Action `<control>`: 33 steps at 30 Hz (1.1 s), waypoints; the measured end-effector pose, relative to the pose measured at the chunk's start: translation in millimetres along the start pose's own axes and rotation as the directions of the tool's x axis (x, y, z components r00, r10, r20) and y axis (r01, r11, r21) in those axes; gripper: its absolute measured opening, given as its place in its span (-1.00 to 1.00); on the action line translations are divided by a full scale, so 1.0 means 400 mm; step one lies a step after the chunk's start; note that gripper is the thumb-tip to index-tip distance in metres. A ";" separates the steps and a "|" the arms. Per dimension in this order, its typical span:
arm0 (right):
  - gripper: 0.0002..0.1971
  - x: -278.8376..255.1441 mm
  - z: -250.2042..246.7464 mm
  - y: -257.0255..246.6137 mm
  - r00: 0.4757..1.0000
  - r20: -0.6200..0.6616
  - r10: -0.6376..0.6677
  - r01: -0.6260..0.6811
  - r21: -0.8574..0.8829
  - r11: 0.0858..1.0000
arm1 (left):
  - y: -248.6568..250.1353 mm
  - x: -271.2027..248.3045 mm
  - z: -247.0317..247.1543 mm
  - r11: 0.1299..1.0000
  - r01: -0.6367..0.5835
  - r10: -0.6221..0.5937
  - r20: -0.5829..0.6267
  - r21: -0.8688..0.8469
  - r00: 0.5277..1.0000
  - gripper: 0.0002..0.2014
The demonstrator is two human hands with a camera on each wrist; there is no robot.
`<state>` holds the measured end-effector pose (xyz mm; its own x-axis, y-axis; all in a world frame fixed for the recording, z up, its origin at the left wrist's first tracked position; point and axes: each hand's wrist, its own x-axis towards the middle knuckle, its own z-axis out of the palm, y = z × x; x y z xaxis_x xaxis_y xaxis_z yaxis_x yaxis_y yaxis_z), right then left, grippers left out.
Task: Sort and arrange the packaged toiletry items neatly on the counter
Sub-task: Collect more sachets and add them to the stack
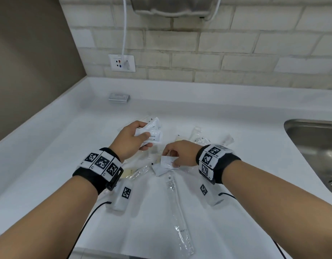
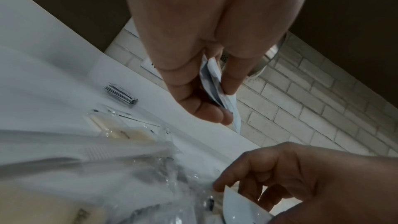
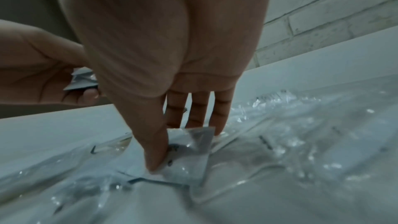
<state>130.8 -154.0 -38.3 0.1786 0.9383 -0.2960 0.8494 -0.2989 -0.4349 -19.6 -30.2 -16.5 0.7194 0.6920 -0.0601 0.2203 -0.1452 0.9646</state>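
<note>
My left hand (image 1: 135, 136) grips a small bundle of white toothpaste sachets (image 1: 152, 132) above the counter; the left wrist view shows the sachets (image 2: 212, 81) edge-on between thumb and fingers. My right hand (image 1: 177, 153) pinches another white sachet (image 1: 168, 162) that lies on the pile, thumb on top (image 3: 157, 156) and fingers behind it. Under and around it lie clear-wrapped items, among them a long wrapped toothbrush (image 1: 177, 208) and pale soap bars (image 1: 129, 172).
A neat stack of sachets (image 1: 118, 97) lies at the back left of the white counter (image 1: 49, 146). A steel sink (image 1: 314, 146) opens at the right. More clear packets (image 1: 199, 137) lie beyond my right hand. A wall socket (image 1: 121, 63) is behind.
</note>
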 end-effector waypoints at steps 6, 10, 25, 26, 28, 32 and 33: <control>-0.41 0.047 0.007 -0.022 0.999 0.045 0.002 0.001 -0.067 0.998 | -0.004 0.043 -0.033 1.000 0.000 0.000 0.021 0.018 1.000 -0.74; -0.61 0.065 -0.006 -0.042 0.995 0.074 0.067 -0.059 -0.116 0.991 | -0.002 0.062 -0.053 1.000 -0.004 0.004 0.033 0.007 0.999 -0.75; -0.81 0.110 -0.104 -0.161 0.947 -0.321 -0.024 0.084 0.177 0.981 | -0.049 0.060 -0.145 0.963 0.178 -0.154 0.127 -0.203 0.980 -0.80; -0.81 0.118 -0.101 -0.171 0.941 -0.336 -0.030 0.098 0.187 0.977 | -0.054 0.059 -0.150 0.951 0.199 -0.166 0.152 -0.237 0.974 -0.81; -0.78 0.139 -0.087 -0.187 0.939 -0.342 -0.020 0.093 0.196 0.976 | -0.057 0.058 -0.162 0.940 0.213 -0.162 0.201 -0.266 0.966 -0.75; -0.68 0.189 -0.055 -0.224 0.916 -0.400 0.009 0.081 0.207 0.975 | -0.063 0.061 -0.193 0.988 0.115 -0.093 0.186 -0.108 0.978 -0.75; -0.61 0.204 -0.049 -0.236 0.908 -0.419 0.016 0.079 0.208 0.975 | -0.069 0.065 -0.206 0.996 0.073 -0.065 0.163 -0.045 0.984 -0.77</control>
<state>75.1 -45.9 -4.7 0.3833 0.9201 0.0804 0.7389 -0.2532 -0.6245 -61.4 50.2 -23.7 0.8013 0.5754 -0.1637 0.2423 -0.0619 0.9682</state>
